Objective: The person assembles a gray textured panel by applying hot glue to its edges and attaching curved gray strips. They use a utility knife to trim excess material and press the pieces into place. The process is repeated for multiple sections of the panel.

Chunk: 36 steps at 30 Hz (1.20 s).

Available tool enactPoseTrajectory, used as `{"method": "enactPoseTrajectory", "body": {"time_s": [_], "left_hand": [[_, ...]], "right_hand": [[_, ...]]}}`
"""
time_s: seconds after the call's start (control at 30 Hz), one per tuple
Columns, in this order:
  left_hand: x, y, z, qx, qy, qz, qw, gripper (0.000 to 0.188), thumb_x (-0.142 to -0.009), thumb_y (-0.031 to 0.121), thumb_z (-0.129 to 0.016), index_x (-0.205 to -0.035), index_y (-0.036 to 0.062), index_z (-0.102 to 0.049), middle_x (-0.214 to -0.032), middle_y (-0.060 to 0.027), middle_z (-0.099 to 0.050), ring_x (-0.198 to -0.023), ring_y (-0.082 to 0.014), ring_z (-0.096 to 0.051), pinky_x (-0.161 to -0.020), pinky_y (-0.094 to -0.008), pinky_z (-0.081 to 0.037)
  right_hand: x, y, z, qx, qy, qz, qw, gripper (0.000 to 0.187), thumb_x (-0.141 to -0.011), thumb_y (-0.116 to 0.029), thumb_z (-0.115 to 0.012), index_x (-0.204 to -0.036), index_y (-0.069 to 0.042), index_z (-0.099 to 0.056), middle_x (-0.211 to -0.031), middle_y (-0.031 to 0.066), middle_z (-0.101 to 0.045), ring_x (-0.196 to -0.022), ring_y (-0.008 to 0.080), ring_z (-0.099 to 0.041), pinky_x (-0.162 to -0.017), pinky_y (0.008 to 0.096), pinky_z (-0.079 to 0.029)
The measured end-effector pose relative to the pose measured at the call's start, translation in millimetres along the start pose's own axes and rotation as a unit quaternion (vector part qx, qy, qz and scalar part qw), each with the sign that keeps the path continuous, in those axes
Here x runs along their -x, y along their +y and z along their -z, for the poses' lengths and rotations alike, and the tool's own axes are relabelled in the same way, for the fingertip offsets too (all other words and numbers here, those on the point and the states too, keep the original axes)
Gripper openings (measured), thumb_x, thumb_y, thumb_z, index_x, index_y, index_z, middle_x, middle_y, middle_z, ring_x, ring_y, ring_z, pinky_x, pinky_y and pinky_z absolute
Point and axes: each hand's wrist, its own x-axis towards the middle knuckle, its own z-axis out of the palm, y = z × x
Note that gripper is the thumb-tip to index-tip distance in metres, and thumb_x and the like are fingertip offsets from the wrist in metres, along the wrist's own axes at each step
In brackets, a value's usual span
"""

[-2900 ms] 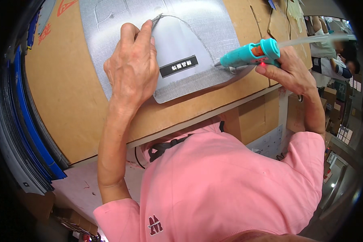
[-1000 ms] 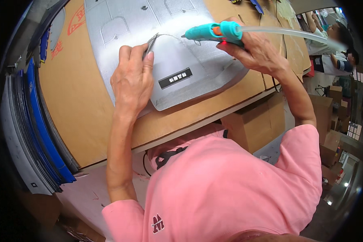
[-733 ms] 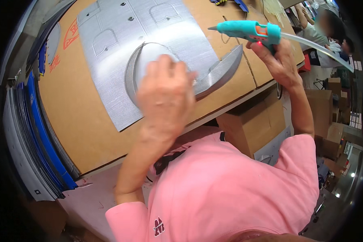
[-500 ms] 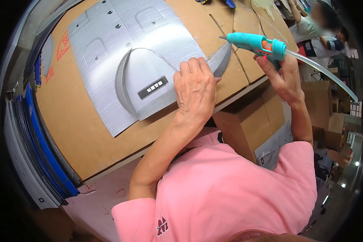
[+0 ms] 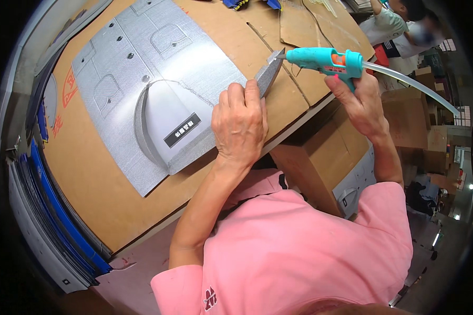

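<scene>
So the left hand (image 5: 240, 123) is curling its fingers over the grey strip (image 5: 268, 76) right of centre, thumb hidden, while the right hand (image 5: 361, 102) is gripping the teal glue gun (image 5: 320, 60), whose nozzle is pointing at the strip's free end (can't tell if it's touching). On the worktop (image 5: 92, 197), the pale panel (image 5: 168, 110) is sitting on the grey sheet (image 5: 163, 52) left of centre; its left edge is looking attached, but that right-hand strip is poking out loose, so I'd guess it's roughly half done, gluing that side being what's left.
</scene>
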Motion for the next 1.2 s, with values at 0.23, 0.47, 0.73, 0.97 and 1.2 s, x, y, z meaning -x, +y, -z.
{"method": "enactPoseTrajectory", "body": {"time_s": [0.23, 0.47, 0.73, 0.97, 1.2], "left_hand": [[2, -3, -3, -0.010, 0.009, -0.002, 1.000, 0.038, -0.072, 0.014, -0.072, -0.107, 0.0051, -0.060, -0.087, -0.0095, -0.051, -0.080, -0.0264, -0.057, -0.066, -0.0376, -0.048], [1, -1, 0, 0.010, 0.005, 0.000, 1.000, 0.039, -0.073, 0.014, -0.072, -0.108, 0.0052, -0.059, -0.087, -0.0098, -0.051, -0.080, -0.0270, -0.057, -0.066, -0.0379, -0.048], [2, -2, 0, 0.009, 0.011, 0.000, 1.000, 0.038, -0.073, 0.014, -0.072, -0.108, 0.0050, -0.059, -0.087, -0.0098, -0.051, -0.080, -0.0269, -0.057, -0.066, -0.0380, -0.048], [2, -2, 0, 0.011, 0.009, 0.005, 1.000, 0.038, -0.073, 0.014, -0.072, -0.108, 0.0049, -0.059, -0.087, -0.0097, -0.051, -0.080, -0.0272, -0.057, -0.066, -0.0383, -0.049], [2, -2, 0, 0.017, 0.012, 0.000, 1.000, 0.037, -0.074, 0.014, -0.072, -0.108, 0.0047, -0.060, -0.087, -0.0102, -0.051, -0.080, -0.0275, -0.057, -0.067, -0.0384, -0.049]], "right_hand": [[-6, -4, -2, 0.018, -0.032, -0.010, 0.999, 0.035, -0.089, -0.027, -0.063, -0.109, 0.001, -0.055, -0.077, 0.0164, -0.061, -0.066, 0.0319, -0.059, -0.061, 0.0374, -0.045], [-9, 7, -3, 0.081, 0.008, 0.028, 0.996, 0.032, -0.088, -0.025, -0.064, -0.108, -0.001, -0.056, -0.072, 0.0153, -0.058, -0.062, 0.0335, -0.057, -0.057, 0.0396, -0.043], [-9, -5, -7, 0.067, -0.006, 0.085, 0.994, 0.032, -0.088, -0.025, -0.064, -0.110, -0.003, -0.057, -0.078, 0.0162, -0.060, -0.067, 0.0327, -0.059, -0.061, 0.0395, -0.044], [-8, 10, -5, 0.057, 0.009, -0.009, 0.998, 0.032, -0.088, -0.024, -0.064, -0.111, -0.003, -0.057, -0.083, 0.0161, -0.061, -0.070, 0.0349, -0.059, -0.063, 0.0391, -0.045], [-4, 3, -16, 0.016, -0.028, 0.083, 0.996, 0.033, -0.089, -0.025, -0.063, -0.112, -0.003, -0.057, -0.083, 0.0174, -0.063, -0.071, 0.0305, -0.062, -0.064, 0.0386, -0.046]]}}
